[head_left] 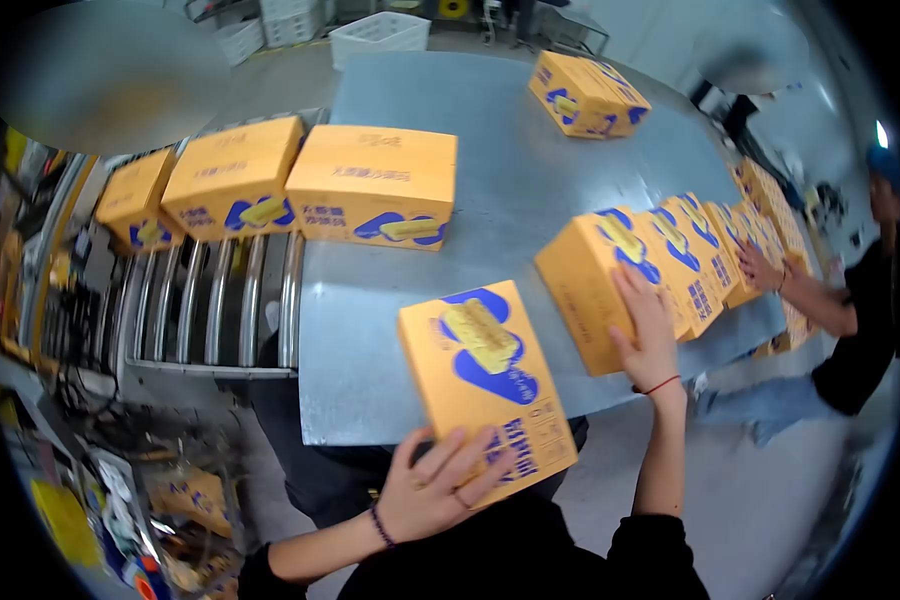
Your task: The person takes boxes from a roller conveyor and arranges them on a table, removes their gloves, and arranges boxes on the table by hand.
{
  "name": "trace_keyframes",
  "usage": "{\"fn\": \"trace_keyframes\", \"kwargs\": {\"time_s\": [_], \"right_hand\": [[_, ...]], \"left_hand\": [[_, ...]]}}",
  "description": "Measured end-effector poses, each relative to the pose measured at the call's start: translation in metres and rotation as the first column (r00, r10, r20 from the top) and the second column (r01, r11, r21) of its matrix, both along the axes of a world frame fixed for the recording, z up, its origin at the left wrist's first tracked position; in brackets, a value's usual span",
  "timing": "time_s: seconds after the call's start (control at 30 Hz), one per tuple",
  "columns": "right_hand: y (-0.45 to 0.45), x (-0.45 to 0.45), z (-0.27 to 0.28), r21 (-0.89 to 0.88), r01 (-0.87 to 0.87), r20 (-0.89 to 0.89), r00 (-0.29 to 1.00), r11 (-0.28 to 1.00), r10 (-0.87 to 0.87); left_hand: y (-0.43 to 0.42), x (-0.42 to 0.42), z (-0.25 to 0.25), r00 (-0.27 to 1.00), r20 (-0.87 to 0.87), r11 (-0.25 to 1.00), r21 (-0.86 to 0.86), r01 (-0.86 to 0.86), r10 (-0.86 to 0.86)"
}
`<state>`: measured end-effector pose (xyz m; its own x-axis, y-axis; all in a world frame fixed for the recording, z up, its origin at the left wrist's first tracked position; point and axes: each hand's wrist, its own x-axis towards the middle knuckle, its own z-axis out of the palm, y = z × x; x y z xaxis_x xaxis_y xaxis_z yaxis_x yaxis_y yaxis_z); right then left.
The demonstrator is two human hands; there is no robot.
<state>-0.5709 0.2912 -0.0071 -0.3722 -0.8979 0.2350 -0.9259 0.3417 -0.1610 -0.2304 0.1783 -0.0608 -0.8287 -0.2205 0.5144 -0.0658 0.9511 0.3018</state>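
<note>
A yellow cardboard box (485, 350) with a blue-and-white printed pattern lies tilted at the table's front edge, its lower end sticking out toward my body. My left hand (445, 485) grips that box at its lower left corner, fingers spread over the printed face. My right hand (648, 325) lies against another yellow box (580, 300), fingers stretched up its printed face and thumb apart. This second box leans at the near end of a row of similar boxes (695, 260). The undersides of both boxes are hidden.
A roller conveyor (215, 300) adjoins the metal table (355, 350) on the left. Three yellow boxes (370, 180) stand in line across it and the table. One box (588, 95) sits at the far edge. At right, a co-worker's hand (760, 268) touches the row.
</note>
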Motion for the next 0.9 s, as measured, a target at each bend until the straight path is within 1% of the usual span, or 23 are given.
{"fn": "trace_keyframes", "kwargs": {"time_s": [0.07,0.1,0.13,0.17,0.23,0.27,0.3,0.33,0.37,0.4,0.43,0.47,0.5,0.57,0.6,0.63,0.7,0.73,0.77,0.8,0.83,0.87,0.9], "right_hand": [[0.009,-0.02,-0.016,0.035,0.188,-0.055,0.981,0.981,-0.186],[0.016,-0.034,-0.027,0.042,0.17,-0.069,0.983,0.984,-0.167],[0.023,-0.044,-0.034,0.014,0.253,-0.271,0.932,0.967,-0.239],[0.031,-0.054,-0.037,-0.034,0.323,-0.463,0.834,0.946,-0.301],[0.028,-0.04,-0.034,-0.119,0.213,-0.391,0.888,0.97,-0.243],[0.022,-0.025,-0.04,-0.115,0.215,0.085,0.975,0.97,-0.206],[0.018,-0.012,-0.045,-0.108,0.218,0.546,0.828,0.97,-0.125],[0.013,-0.003,-0.042,0.123,0.299,0.844,0.47,0.946,-0.258],[0.009,0.003,-0.039,0.353,0.267,0.93,0.006,0.897,-0.367],[0.01,0.009,-0.042,0.344,0.272,0.933,0.008,0.899,-0.359],[0.016,0.014,-0.047,0.193,0.179,0.977,0.053,0.965,-0.205],[0.022,0.023,-0.054,0.045,0.078,0.996,0.075,0.996,-0.051],[0.028,0.038,-0.053,0.042,0.082,0.996,0.074,0.996,-0.048],[0.037,0.079,-0.045,-0.313,0.076,0.941,0.16,0.947,0.298],[0.046,0.099,-0.05,-0.367,0.081,0.927,0.119,0.927,0.357],[0.047,0.116,-0.051,-0.421,0.081,0.906,0.079,0.903,0.415],[0.036,0.144,-0.041,-0.54,-0.089,0.836,0.057,0.837,0.545],[0.039,0.149,-0.04,-0.498,-0.195,0.85,0.083,0.845,0.52],[0.034,0.144,-0.028,-0.4,-0.313,0.865,0.182,0.862,0.467],[0.035,0.135,-0.032,-0.444,-0.277,0.833,0.224,0.852,0.506],[0.03,0.13,-0.032,-0.483,-0.241,0.799,0.27,0.842,0.537],[0.025,0.129,-0.019,-0.454,-0.071,0.73,0.542,0.888,0.417],[0.02,0.123,-0.021,-0.456,0.084,0.762,0.552,0.886,0.339]], "left_hand": [[0.003,-0.014,-0.014,0.988,-0.067,0.984,0.11,0.143,-0.136],[0.003,-0.022,-0.016,0.968,-0.072,0.957,0.153,0.248,-0.24],[0.003,-0.03,-0.022,0.928,-0.202,0.908,0.223,0.356,-0.314],[0.002,-0.031,-0.029,0.925,-0.224,0.908,0.222,0.355,-0.306],[-0.002,-0.03,-0.043,0.946,-0.313,0.907,0.371,0.2,-0.081],[-0.008,-0.028,-0.025,0.991,-0.127,0.843,0.537,0.045,0.028],[-0.014,-0.035,-0.017,0.996,0.073,0.62,0.779,-0.092,0.055],[-0.015,-0.043,-0.037,0.998,0.047,0.582,0.811,-0.06,0.038],[-0.016,-0.053,-0.055,1.0,0.02,0.549,0.836,-0.028,0.021],[-0.011,-0.058,-0.047,0.999,0.027,0.422,0.906,-0.035,0.025],[-0.007,-0.064,-0.033,0.999,0.025,0.289,0.957,-0.034,0.032],[-0.016,-0.061,-0.017,0.997,-0.073,0.174,0.982,0.076,-0.02],[-0.021,-0.051,-0.002,0.997,-0.072,0.177,0.981,0.075,-0.025],[-0.037,-0.03,0.016,0.978,-0.198,0.3,0.931,0.21,-0.069],[-0.046,-0.023,0.016,0.966,-0.253,0.354,0.9,0.255,-0.053],[-0.053,-0.015,0.015,0.948,-0.319,0.321,0.897,0.305,-0.008],[-0.08,0.002,-0.007,0.903,-0.426,0.364,0.851,0.378,0.059],[-0.102,0.02,-0.021,0.946,-0.322,0.48,0.837,0.261,0.047],[-0.114,0.033,-0.029,0.97,-0.212,0.464,0.876,0.134,0.12],[-0.126,0.046,-0.038,0.978,-0.097,0.433,0.901,0.007,0.185],[-0.127,0.049,-0.035,0.97,-0.113,0.309,0.95,0.042,0.215],[-0.129,0.052,-0.033,0.959,-0.127,0.181,0.98,0.082,0.255],[-0.134,0.052,-0.037,0.958,-0.125,0.181,0.98,0.079,0.258]]}}
